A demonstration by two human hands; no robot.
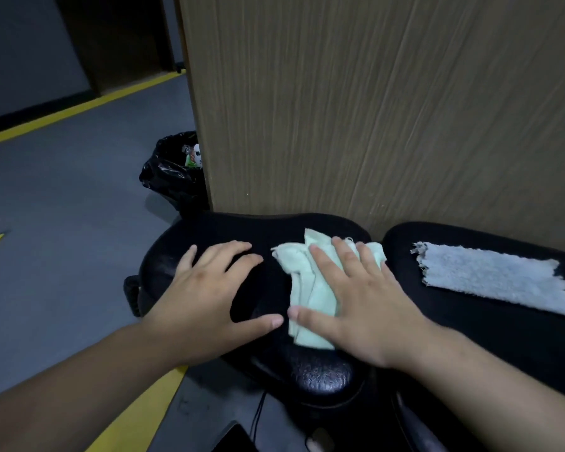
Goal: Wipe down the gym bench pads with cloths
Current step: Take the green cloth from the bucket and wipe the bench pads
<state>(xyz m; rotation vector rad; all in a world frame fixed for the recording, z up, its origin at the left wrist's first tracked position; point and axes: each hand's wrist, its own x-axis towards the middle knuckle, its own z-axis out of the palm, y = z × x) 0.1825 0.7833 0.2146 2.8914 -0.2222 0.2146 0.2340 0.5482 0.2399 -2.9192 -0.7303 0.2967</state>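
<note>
Wood-grain panel (372, 109) backs the black seat pad (216, 230) — we're mid-wipe: right hand (359, 305), fingers flat, presses the green cloth (307, 295) onto it; left hand (206, 295) rests splayed beside. Next, probably, sweep its front edge.

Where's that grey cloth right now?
In the head view the grey cloth lies flat on the right-hand black pad, untouched, to the right of the green cloth under the right hand.
</note>
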